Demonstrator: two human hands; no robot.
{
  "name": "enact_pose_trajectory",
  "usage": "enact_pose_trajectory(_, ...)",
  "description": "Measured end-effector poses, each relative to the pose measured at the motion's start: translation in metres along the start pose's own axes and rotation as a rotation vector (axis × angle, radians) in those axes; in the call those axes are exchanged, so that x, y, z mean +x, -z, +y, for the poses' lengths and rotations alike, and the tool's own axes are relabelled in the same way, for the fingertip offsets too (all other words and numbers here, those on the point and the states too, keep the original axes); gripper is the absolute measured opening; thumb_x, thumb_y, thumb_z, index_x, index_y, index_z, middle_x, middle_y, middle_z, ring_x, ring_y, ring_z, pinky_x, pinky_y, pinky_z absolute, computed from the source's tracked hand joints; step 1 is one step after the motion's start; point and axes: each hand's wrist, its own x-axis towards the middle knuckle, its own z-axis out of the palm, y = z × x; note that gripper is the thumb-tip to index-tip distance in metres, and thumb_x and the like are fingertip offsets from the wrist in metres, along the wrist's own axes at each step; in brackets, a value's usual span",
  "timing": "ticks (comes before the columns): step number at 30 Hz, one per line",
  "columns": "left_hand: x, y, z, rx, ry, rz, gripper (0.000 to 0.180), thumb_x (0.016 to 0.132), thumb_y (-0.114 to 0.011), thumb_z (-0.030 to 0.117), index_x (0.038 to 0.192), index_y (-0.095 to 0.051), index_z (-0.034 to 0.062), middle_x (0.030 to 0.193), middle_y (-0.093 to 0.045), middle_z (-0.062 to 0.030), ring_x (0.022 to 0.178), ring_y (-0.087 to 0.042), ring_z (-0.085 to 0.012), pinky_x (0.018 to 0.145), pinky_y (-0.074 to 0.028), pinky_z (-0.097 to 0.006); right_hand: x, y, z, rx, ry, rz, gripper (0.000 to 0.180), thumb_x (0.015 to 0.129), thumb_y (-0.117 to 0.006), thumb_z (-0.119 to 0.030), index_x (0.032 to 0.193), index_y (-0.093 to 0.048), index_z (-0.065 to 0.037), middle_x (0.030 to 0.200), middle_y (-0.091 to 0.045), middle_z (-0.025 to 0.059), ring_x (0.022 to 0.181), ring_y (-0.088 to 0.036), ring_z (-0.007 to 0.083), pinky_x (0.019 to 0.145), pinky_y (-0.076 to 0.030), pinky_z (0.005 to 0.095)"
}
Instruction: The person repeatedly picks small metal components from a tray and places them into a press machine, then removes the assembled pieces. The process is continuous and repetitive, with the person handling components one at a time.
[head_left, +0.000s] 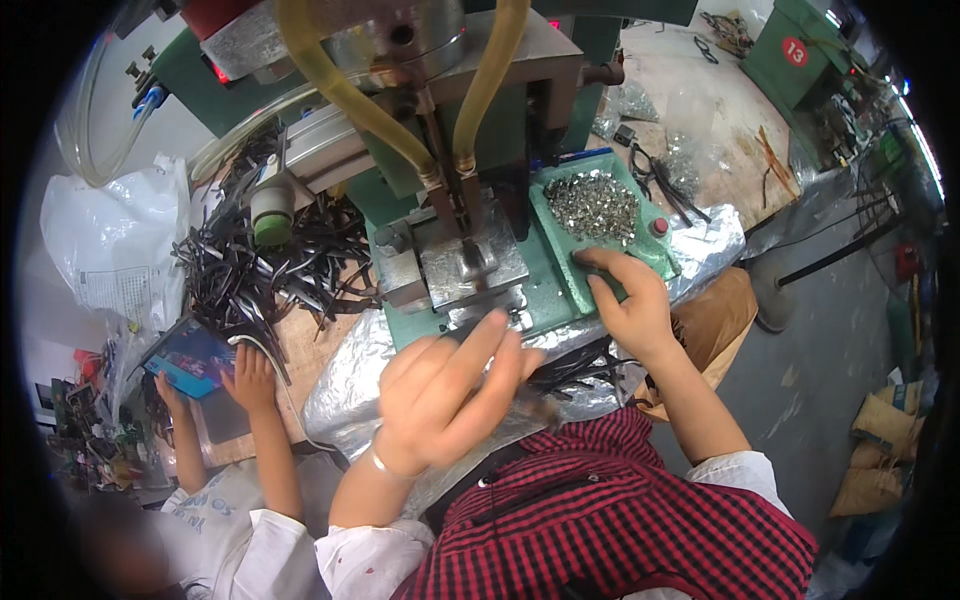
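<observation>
My left hand point(445, 395) is in front of the press's metal die block point(472, 268), smeared by motion. Its fingers point toward the block, and whether they hold anything cannot be made out. A ring-like white band circles that wrist. At the near side of a green tray point(556, 262) is my right hand point(640, 305), thumb and forefinger apart, with nothing visible between them. Small shiny metal pieces point(594, 207) lie heaped in the tray's far part. Dark strips point(580, 370) lie on silvery sheeting point(350, 385) below my hands.
The green press with two yellowish hoses point(490, 75) towers over the work spot. Left of it lies a heap of black strips point(270, 265), beside a white plastic bag point(115, 240). Another person's hands point(250, 378) hold a tablet point(185, 360). A red button point(658, 227) sits beside the tray.
</observation>
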Motion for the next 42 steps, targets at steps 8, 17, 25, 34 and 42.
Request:
enact_pose_trajectory(8, 0.003, -0.009, 0.01, -0.069, 0.027, 0.027, 0.032, 0.07, -0.092, 0.008, 0.097, -0.074, 0.0052, 0.09, -0.073, -0.0091, 0.055, -0.056, -0.0151, 0.046, -0.041, -0.028, 0.034, 0.018, 0.01, 0.44, -0.329, 0.079, 0.024, 0.098, -0.061, 0.0, 0.121, -0.069, 0.002, 0.116, -0.074, 0.008, 0.109, -0.068, 0.0146, 0.098, -0.05, 0.0278)
enact_pose_trajectory(17, 0.001, -0.017, 0.001, -0.092, 0.023, 0.048, 0.027, 0.073, -0.092, 0.012, 0.092, -0.075, 0.0059, 0.088, -0.074, -0.0089, 0.056, -0.057, -0.0151, 0.047, -0.041, -0.028, 0.017, 0.02, 0.018, 0.182, -0.307, 0.216, 0.015, 0.098, -0.069, -0.013, 0.105, -0.072, 0.0, 0.096, -0.072, 0.0029, 0.085, -0.064, 0.0112, 0.081, -0.051, 0.0268)
enact_pose_trajectory(25, -0.02, -0.017, 0.011, -0.174, 0.172, 0.056, 0.037, 0.071, -0.088, 0.01, 0.105, -0.076, 0.0051, 0.106, -0.076, -0.0138, 0.065, -0.066, -0.0185, 0.055, -0.051, -0.028, 0.004, 0.012, -0.005, -0.368, -0.161, 0.034, 0.014, 0.079, -0.079, -0.016, 0.082, -0.071, -0.006, 0.092, -0.065, 0.0129, 0.097, -0.062, 0.0347, 0.085, -0.05, 0.047)
enact_pose_trajectory(34, -0.054, 0.058, -0.03, 0.334, 0.618, 0.159, 0.016, 0.087, -0.072, -0.006, 0.101, -0.076, 0.0, 0.098, -0.074, -0.0156, 0.077, -0.07, -0.0275, 0.069, -0.054, -0.03, 0.003, 0.003, -0.012, 0.12, -0.425, 0.196, 0.011, 0.086, -0.074, -0.009, 0.092, -0.072, 0.0, 0.084, -0.072, 0.0075, 0.077, -0.069, 0.016, 0.075, -0.055, 0.0296)
enact_pose_trajectory(42, -0.149, 0.017, -0.137, 0.582, 0.926, -0.41, 0.012, 0.083, -0.072, 0.015, 0.088, -0.074, 0.0044, 0.091, -0.07, -0.0165, 0.088, -0.069, -0.0385, 0.078, -0.054, -0.048, 0.028, -0.005, -0.014, 0.128, -0.236, 0.205, 0.014, 0.09, -0.069, -0.004, 0.103, -0.073, 0.001, 0.09, -0.073, 0.0075, 0.08, -0.067, 0.0135, 0.077, -0.052, 0.0279)
